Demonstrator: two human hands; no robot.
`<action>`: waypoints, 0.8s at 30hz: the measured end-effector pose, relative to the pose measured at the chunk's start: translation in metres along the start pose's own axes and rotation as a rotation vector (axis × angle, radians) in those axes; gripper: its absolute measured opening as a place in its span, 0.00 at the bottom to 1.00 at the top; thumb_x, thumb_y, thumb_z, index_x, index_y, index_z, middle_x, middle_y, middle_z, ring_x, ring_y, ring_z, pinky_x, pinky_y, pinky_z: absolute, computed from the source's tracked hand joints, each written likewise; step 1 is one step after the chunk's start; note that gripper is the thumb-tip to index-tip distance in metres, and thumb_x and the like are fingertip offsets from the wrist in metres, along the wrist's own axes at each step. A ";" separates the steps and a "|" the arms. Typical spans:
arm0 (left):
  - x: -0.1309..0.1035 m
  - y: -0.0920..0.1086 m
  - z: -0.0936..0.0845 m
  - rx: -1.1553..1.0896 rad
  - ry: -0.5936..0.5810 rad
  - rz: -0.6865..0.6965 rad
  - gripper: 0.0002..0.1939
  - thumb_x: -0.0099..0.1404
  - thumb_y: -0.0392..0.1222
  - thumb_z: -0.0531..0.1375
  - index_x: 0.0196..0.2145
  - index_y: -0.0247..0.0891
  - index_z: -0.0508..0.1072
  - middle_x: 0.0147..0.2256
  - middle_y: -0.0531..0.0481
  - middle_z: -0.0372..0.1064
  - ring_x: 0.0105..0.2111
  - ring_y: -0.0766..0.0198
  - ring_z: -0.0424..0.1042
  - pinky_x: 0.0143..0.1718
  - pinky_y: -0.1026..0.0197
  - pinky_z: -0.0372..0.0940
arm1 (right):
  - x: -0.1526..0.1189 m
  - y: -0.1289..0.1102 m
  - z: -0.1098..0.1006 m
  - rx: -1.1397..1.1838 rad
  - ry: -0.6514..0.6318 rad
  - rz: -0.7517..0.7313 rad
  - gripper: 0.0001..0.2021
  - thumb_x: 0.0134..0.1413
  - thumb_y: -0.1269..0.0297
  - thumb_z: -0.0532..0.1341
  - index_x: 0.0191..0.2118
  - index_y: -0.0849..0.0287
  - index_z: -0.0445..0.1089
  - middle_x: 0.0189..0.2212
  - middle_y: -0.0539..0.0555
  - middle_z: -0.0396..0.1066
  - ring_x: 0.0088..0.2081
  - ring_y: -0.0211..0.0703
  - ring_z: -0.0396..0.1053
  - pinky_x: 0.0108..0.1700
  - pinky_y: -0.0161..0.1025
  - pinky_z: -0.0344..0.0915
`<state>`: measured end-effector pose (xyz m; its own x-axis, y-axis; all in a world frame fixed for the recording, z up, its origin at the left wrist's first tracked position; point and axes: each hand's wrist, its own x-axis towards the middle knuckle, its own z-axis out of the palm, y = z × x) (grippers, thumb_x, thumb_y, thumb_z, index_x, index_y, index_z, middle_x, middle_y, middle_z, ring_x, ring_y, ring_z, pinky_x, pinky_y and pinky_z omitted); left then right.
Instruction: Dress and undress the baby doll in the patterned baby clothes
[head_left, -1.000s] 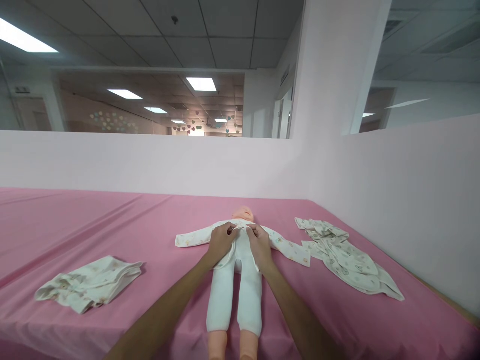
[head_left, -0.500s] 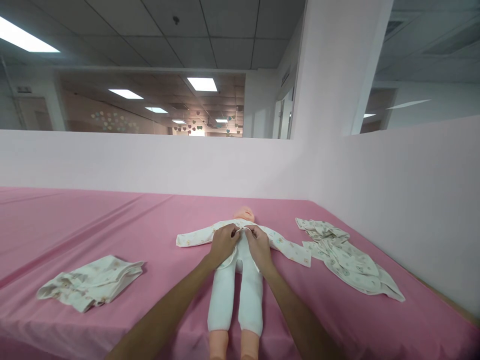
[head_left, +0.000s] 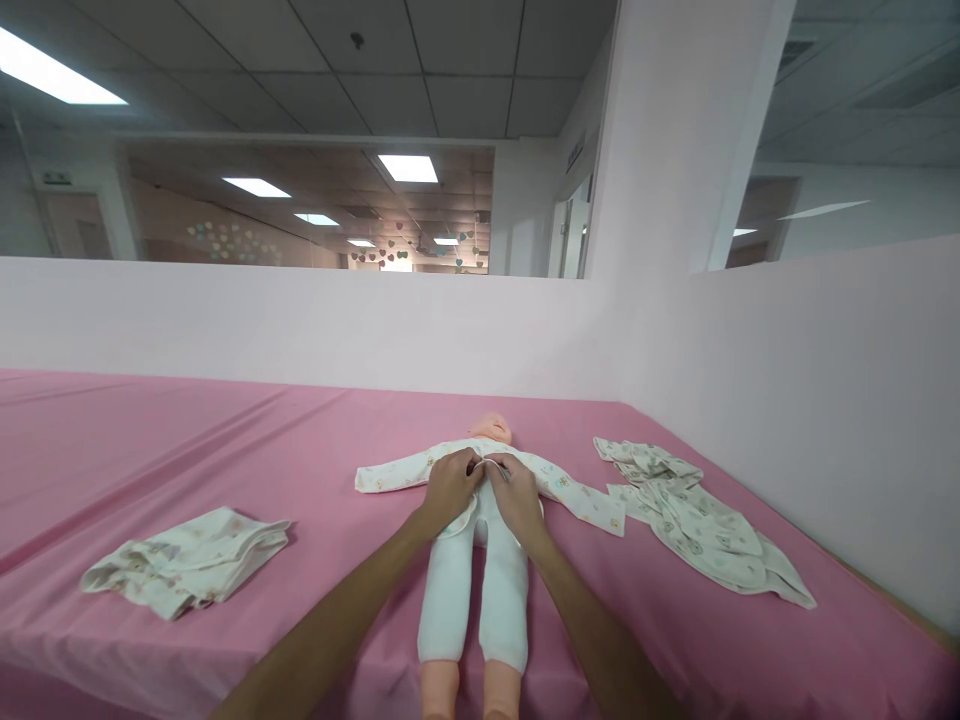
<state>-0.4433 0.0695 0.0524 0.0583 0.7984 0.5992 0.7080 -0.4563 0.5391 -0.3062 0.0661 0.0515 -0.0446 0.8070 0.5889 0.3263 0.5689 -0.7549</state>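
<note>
Both hands meet over the doll's (head_left: 486,497) chest, neither one nearer!
Left hand (head_left: 452,488) and right hand (head_left: 517,495) pinch the front of the printed top (head_left: 555,478), fingertips close together; the doll stretches lengthwise, head just beyond them, legs between the forearms. Folded garment (head_left: 187,560) well out left, crumpled garment (head_left: 697,520) off right, beside the sleeve's cuff.

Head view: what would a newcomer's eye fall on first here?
The doll at the centre, stretched out on the pink cover. Over its front, the left hand and right hand, close together, pinch the shirt. After that, a folded cloth at the left and a crumpled cloth at the right.
</note>
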 end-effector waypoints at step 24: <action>0.006 -0.005 -0.008 -0.540 -0.164 -0.215 0.14 0.62 0.47 0.54 0.24 0.38 0.65 0.21 0.56 0.61 0.22 0.68 0.60 0.26 0.65 0.54 | -0.002 0.000 0.002 -0.186 -0.085 -0.132 0.15 0.62 0.61 0.52 0.31 0.55 0.74 0.44 0.53 0.77 0.49 0.47 0.71 0.51 0.41 0.63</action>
<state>-0.4519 0.0733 0.0580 0.0916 0.9255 0.3676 0.2609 -0.3785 0.8881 -0.3083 0.0651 0.0493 -0.1753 0.7422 0.6469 0.4806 0.6380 -0.6017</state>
